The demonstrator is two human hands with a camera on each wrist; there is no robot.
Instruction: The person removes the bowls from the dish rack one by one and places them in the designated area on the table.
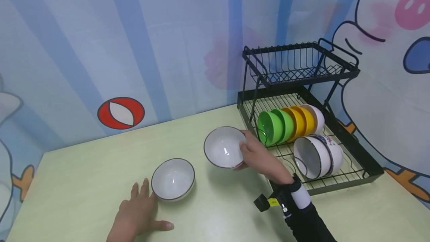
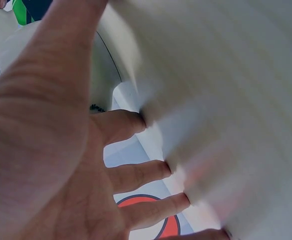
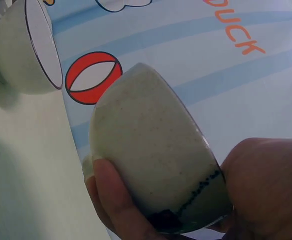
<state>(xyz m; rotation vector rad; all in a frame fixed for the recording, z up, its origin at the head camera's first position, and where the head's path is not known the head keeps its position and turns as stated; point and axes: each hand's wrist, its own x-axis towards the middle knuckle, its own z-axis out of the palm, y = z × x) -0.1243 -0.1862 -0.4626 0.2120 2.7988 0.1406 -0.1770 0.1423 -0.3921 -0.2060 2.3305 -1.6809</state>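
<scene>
We judge the step in hand to be carrying one white bowl (image 1: 223,149): the right hand (image 1: 255,155) holds it, apparently just above the table (image 1: 84,171), between the second bowl (image 1: 173,180) and the dish rack (image 1: 339,186). The grip looks firm, the thumb hooked over the near rim and the fingers curled under the outer wall, as we see in the right wrist view; whether the bowl sits quite level we cannot tell. Any next move, in our judgement, calls for keeping that pinch steady and the wrist turned so the mouth stays upward, well clear of its neighbour's rim. The right forearm reaches in from the lower right, passing in front of the rack's near corner. The left hand (image 1: 137,209) holds nothing: its fingers spread straight, tips on the table, thumb out sideways, just beside the second bowl, though we cannot tell whether they touch it.
</scene>
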